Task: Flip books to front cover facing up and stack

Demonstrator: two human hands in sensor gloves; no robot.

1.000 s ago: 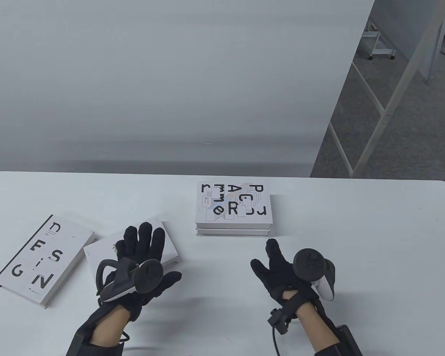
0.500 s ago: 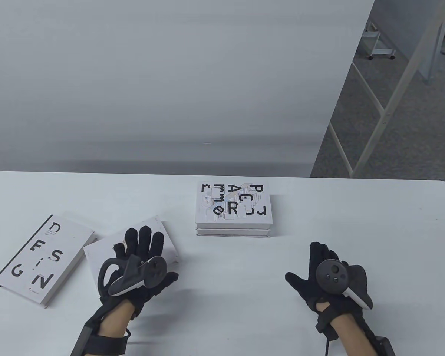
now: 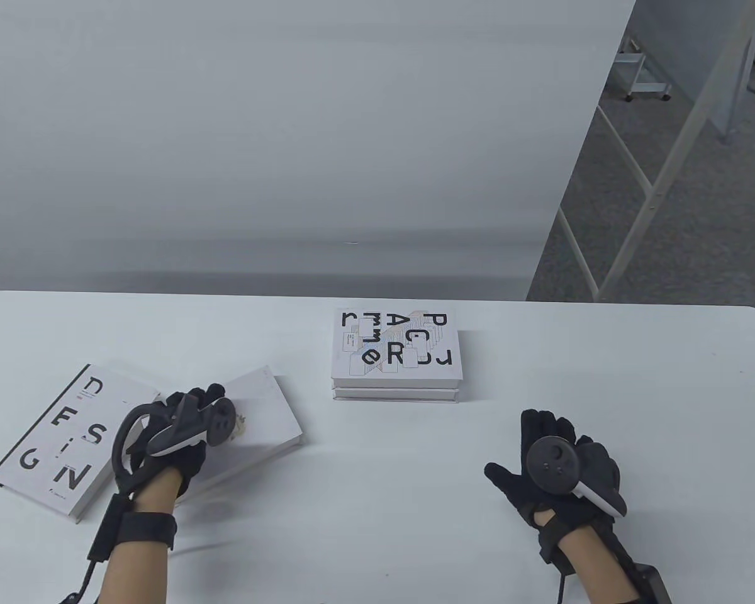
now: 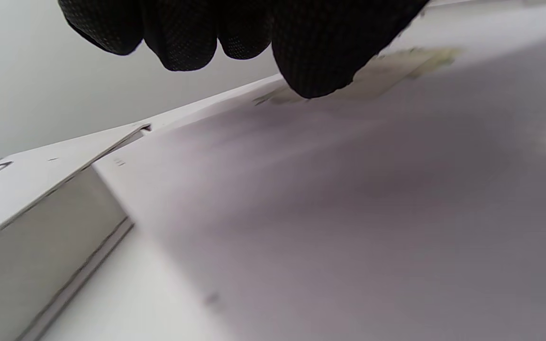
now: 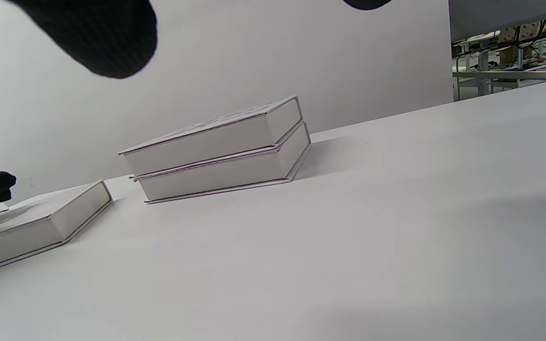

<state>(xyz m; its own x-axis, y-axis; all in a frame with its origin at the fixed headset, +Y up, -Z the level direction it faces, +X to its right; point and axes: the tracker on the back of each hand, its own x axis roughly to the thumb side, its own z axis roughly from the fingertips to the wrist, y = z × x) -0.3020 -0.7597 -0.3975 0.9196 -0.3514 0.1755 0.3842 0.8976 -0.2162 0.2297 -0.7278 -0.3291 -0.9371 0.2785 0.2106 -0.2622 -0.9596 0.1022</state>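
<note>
A stack of two white books [image 3: 395, 355] lies at the table's middle, the top one with black letters on its cover; it also shows in the right wrist view [image 5: 221, 151]. A white book printed "DESIGN" [image 3: 69, 437] lies at the far left. A plain white book [image 3: 264, 412] lies beside it, its near left corner against the DESIGN book [image 4: 31, 208]. My left hand [image 3: 192, 406] rests on the plain book's left part, with curled fingers [image 4: 311, 57] on its cover [image 4: 358, 189]; the thumb is hidden. My right hand [image 3: 550, 462] lies open and empty on the table.
The white table [image 3: 604, 390] ends at its far edge against a grey wall panel [image 3: 289, 157]. A metal frame [image 3: 654, 182] stands on the floor beyond the right corner.
My left hand has slid left across the plain book and curled its fingers down on it. My right hand has drawn back right from the stack and settled on the table.
</note>
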